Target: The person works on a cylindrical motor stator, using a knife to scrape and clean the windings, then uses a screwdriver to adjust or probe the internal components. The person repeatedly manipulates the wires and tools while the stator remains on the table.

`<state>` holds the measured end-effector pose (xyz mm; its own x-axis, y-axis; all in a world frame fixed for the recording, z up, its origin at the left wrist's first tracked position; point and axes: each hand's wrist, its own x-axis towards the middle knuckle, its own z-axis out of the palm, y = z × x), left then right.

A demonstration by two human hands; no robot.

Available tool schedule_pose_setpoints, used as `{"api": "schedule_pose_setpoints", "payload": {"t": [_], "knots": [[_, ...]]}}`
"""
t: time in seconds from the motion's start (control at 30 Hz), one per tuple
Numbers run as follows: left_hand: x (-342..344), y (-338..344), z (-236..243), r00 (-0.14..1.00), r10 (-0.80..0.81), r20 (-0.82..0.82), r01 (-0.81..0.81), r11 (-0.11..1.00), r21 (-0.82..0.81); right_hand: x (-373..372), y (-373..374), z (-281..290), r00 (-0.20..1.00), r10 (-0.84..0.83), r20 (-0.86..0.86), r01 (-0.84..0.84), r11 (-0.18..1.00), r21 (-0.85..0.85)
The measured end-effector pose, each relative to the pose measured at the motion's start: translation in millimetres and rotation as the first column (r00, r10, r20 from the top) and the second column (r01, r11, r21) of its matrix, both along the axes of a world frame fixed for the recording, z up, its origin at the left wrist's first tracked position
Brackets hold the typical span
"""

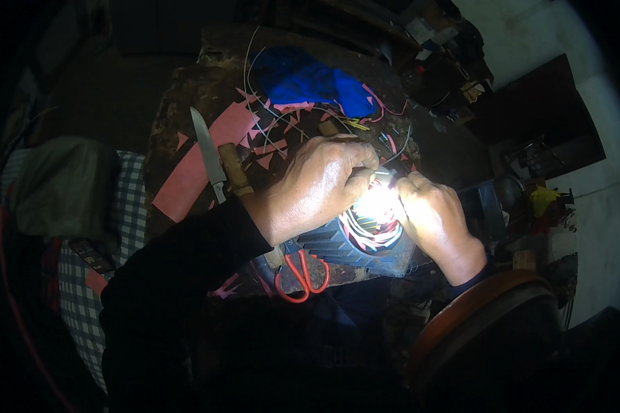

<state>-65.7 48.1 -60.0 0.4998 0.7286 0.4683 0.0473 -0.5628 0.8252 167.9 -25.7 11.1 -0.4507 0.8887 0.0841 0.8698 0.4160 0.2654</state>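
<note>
A grey finned motor housing (317, 246) sits in front of me, its round opening packed with coil windings (368, 238) in white, red and dark strands. My left hand (320, 182) reaches over its far left rim, thumb and fingers pinched at a small pale piece too glared to name. At the right rim, my right hand (437, 217) is closed, fingertips pressed together by the windings. Bright light washes out the spot between both hands, so what the fingers grip is hidden. Red-handled scissors (300, 279) lie just left of the housing.
On the dark worktable lie a knife (207, 148), a wooden handle (234, 168), a pink sheet (189, 175) with several scraps, loose wires and a blue cloth (310, 79). Checked fabric (132, 186) is at left. A round orange-rimmed object (455, 303) stands near my right forearm.
</note>
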Motion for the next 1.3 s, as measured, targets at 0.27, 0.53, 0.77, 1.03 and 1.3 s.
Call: {"api": "schedule_pose_setpoints", "payload": {"t": [0.27,0.53,0.77,1.03,1.3], "knots": [[2.1,-2.6,11.0,0.998,0.037,-0.043,-0.034,0.998,0.061,12.9,-8.1,19.6,0.929,-0.163,-0.331,0.129,0.984,-0.123],[27.1,10.3,13.2,0.966,0.086,-0.245,0.05,0.864,0.501,31.3,-28.1,19.9,0.807,-0.25,-0.535,0.233,0.967,-0.101],[45.0,16.2,10.9,0.873,0.109,-0.475,0.178,0.836,0.52,29.8,-38.6,-9.0,0.797,-0.169,-0.581,0.174,0.984,-0.046],[43.5,22.1,9.7,0.877,0.094,-0.472,0.183,0.842,0.508,27.4,-33.6,-18.2,0.79,-0.13,-0.599,0.173,0.985,0.015],[37.5,28.3,9.6,0.897,0.021,-0.441,0.189,0.884,0.427,23.8,-22.2,-24.8,0.843,-0.105,-0.528,0.172,0.982,0.079]]}}
